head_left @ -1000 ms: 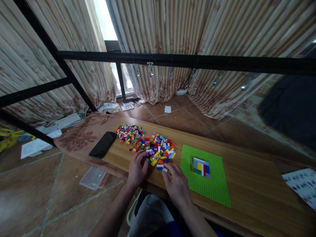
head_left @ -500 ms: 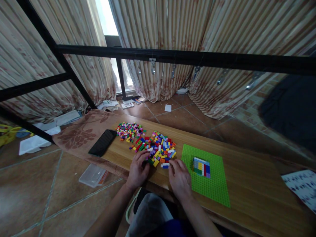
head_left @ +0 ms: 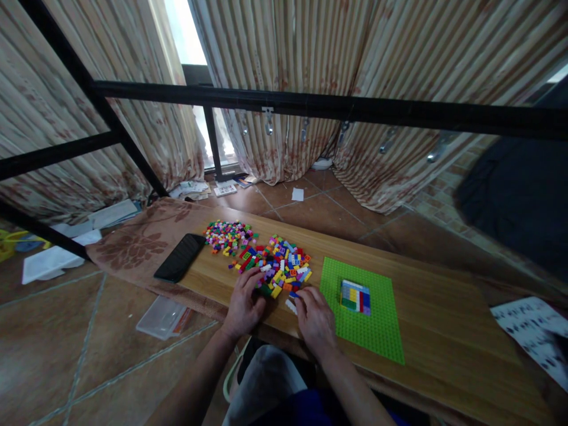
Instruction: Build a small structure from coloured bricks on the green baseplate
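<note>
at the near edge of the brick pile (head_left: 290,260), my left hand (head_left: 243,303) curves, thumb and fingers spread apart. my right hand (head_left: 318,319) has its fingertips by a white brick (head_left: 290,306) and a blue brick (head_left: 293,294); whether they pinch either i cannot tell. just beyond it lies the green baseplate (head_left: 379,337), bearing joined bricks (head_left: 355,297). best to press the pile lightly and grip each brick squarely by its sides.

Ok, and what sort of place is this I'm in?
Most likely a room in a home: long patterned curtains hang down to a tiled floor beside a bright window, and colourful toy bricks lie on a wooden tabletop. Which room, I can't tell.
</note>
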The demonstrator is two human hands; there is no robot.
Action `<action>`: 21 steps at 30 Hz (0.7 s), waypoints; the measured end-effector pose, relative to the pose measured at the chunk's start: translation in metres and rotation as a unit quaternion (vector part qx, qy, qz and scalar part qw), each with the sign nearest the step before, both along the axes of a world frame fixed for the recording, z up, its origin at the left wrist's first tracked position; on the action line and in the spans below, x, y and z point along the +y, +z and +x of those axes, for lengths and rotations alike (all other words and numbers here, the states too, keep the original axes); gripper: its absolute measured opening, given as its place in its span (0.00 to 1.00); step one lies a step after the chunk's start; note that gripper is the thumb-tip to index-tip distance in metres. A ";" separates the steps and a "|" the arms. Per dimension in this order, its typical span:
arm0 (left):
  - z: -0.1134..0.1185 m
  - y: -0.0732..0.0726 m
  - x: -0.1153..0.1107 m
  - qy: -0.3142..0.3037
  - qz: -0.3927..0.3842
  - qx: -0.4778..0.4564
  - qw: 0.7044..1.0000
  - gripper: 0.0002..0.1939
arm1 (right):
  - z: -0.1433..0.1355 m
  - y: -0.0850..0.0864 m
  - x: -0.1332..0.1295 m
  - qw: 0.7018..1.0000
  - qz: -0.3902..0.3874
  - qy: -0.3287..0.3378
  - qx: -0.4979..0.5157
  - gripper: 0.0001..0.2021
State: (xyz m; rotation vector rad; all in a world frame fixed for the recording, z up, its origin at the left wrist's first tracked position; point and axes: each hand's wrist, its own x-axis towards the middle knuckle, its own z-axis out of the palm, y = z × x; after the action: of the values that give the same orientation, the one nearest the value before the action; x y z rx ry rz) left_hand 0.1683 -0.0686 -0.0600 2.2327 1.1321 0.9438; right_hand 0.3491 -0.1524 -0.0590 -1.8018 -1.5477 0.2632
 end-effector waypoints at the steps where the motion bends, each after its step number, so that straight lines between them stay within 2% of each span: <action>1: 0.000 0.001 0.000 0.000 -0.001 -0.002 1.000 0.28 | 0.001 0.001 0.000 1.000 0.009 -0.010 0.029 0.12; 3: -0.001 0.002 -0.001 0.004 -0.001 -0.017 1.000 0.27 | 0.005 0.005 0.000 0.993 0.022 -0.040 0.106 0.13; 5: -0.001 0.005 -0.007 0.015 0.002 -0.045 0.999 0.24 | 0.008 0.011 -0.002 0.975 0.018 -0.072 0.210 0.14; 8: 0.008 0.012 -0.029 0.036 -0.010 -0.097 0.995 0.21 | 0.006 0.021 -0.009 0.918 -0.020 -0.081 0.388 0.17; 10: 0.019 0.018 -0.049 0.035 -0.057 -0.130 0.989 0.20 | 0.000 0.027 -0.016 0.877 -0.045 -0.069 0.473 0.19; 12: 0.031 0.026 -0.067 -0.008 -0.151 -0.161 0.975 0.18 | -0.006 0.031 -0.025 0.855 -0.060 -0.054 0.513 0.20; 15: 0.043 0.039 -0.083 -0.058 -0.262 -0.194 0.944 0.12 | -0.011 0.037 -0.038 0.854 -0.067 -0.036 0.515 0.18; 21: 0.039 0.051 -0.093 -0.092 -0.324 -0.140 0.931 0.11 | -0.011 0.040 -0.057 0.888 -0.050 -0.007 0.456 0.14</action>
State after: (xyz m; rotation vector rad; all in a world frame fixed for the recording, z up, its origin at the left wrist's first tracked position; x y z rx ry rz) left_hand 0.2072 -0.1612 -0.0093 1.5770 0.9098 0.6557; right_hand 0.3382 -0.2099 -0.0189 -1.4067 -0.8413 1.0310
